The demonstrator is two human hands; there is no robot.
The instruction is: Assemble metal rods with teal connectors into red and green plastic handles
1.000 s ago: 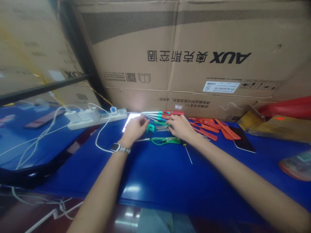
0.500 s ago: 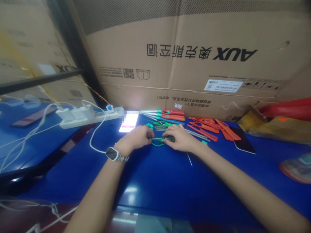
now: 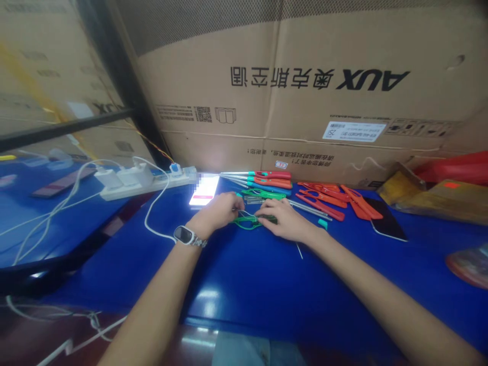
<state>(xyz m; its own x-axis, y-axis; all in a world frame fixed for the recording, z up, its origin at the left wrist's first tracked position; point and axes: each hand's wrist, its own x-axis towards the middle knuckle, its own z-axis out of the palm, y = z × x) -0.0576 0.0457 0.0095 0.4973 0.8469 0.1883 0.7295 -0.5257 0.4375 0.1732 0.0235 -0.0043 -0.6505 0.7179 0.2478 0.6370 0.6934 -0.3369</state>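
Observation:
Over the blue table, my left hand (image 3: 223,209) is closed, its fingertips pinching the end of a thin pale wire (image 3: 248,215). The wire bows across to my right hand (image 3: 281,217), whose fingers are closed on a green lighter casing (image 3: 244,224). Much of that casing is hidden under my right fingers. A thin metal rod (image 3: 299,250) sticks out below my right wrist. Just behind the hands lie another green lighter casing (image 3: 267,193) and several metal tubes (image 3: 312,208). A small teal piece (image 3: 322,223) sits right of my right wrist.
Several lighters with red and orange handles (image 3: 272,178) lie at the back, with loose orange casings (image 3: 324,195) to their right. A lit phone (image 3: 206,189) is behind my left hand; a dark phone (image 3: 389,223) lies right. A power strip (image 3: 133,188) trails white cables. A cardboard box (image 3: 297,40) stands behind.
The wire, nearly straight before, now bows upward between my hands. The green casing has tilted slightly. The whole view has shifted a little.

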